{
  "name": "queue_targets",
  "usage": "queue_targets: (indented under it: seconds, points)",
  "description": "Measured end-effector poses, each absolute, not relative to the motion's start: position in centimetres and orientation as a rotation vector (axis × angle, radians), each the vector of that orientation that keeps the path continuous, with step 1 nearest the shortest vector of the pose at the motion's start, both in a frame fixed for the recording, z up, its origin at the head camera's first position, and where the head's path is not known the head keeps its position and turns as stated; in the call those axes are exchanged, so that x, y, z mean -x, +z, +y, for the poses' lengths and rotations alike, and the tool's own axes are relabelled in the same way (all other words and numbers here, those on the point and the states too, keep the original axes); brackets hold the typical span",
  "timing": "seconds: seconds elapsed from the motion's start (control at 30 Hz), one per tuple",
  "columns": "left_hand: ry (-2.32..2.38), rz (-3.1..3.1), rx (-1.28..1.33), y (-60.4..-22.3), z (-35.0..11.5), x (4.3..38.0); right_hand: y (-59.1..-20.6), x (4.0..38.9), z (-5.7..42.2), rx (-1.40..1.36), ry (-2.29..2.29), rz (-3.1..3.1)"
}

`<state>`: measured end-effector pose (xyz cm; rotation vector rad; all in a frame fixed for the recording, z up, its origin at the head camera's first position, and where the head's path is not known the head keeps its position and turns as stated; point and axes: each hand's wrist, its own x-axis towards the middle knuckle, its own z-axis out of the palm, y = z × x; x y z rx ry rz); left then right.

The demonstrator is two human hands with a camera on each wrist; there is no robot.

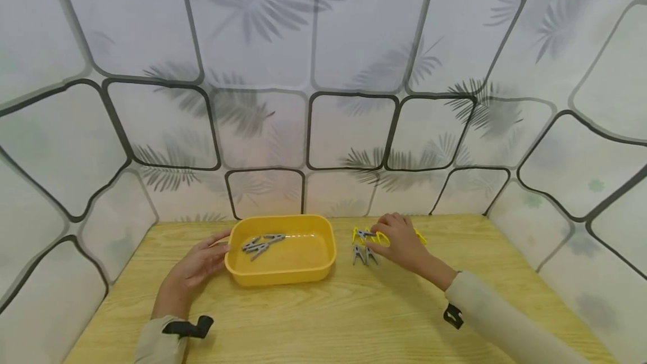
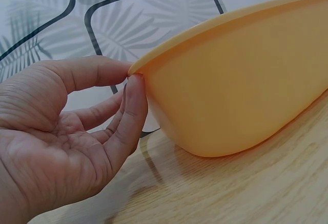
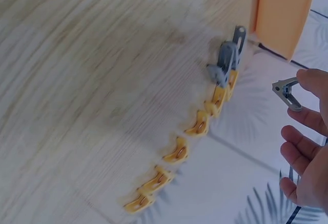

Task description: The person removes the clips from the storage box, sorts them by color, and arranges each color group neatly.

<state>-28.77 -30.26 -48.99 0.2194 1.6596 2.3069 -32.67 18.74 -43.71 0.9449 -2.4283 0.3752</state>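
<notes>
The left hand point(image 1: 201, 260) holds the left end of a yellow plastic basin point(image 1: 283, 278); the left wrist view shows thumb and finger pinching its rim point(image 2: 169, 48). Inside the basin lie several grey clothespins point(image 1: 259, 250). To the right of it, the right hand point(image 1: 402, 243) pinches one grey clothespin point(image 3: 280, 87) by its handle ends between thumb and finger, above the table. Just below that hand, two more grey clothespins point(image 1: 358, 254) are on the tabletop. A row of several yellow clothespins point(image 3: 177, 150) runs behind and partly under the right hand in the head view.
Everything stands on a wood-grain table point(image 1: 303, 324). Close behind its back edge hangs a pale curtain point(image 1: 263, 133) with dark outlines and leaf prints, which also encloses both sides.
</notes>
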Motion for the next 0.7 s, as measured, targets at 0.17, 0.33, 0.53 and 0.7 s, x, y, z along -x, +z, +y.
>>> queue_targets:
  seconds: [0.17, 0.33, 0.53, 0.7]
  points:
    - [2.298, 1.659, -0.249, -49.1, -30.4, 28.8, -44.1, 32.6, 20.6, -0.887, 0.348, -2.473]
    - [2.291, 1.663, -0.233, -49.1, -30.3, 28.7, -44.2, 32.3, 21.9, -0.841, 0.328, -2.535]
    - [2.304, 1.627, -0.265, -49.1, -30.2, 28.7, -44.7, 31.8, 23.2, -0.817, 0.281, -2.594]
    - [2.318, 1.625, -0.269, -49.3, -30.3, 28.8, -45.3, 31.6, 23.7, -0.823, 0.265, -2.59]
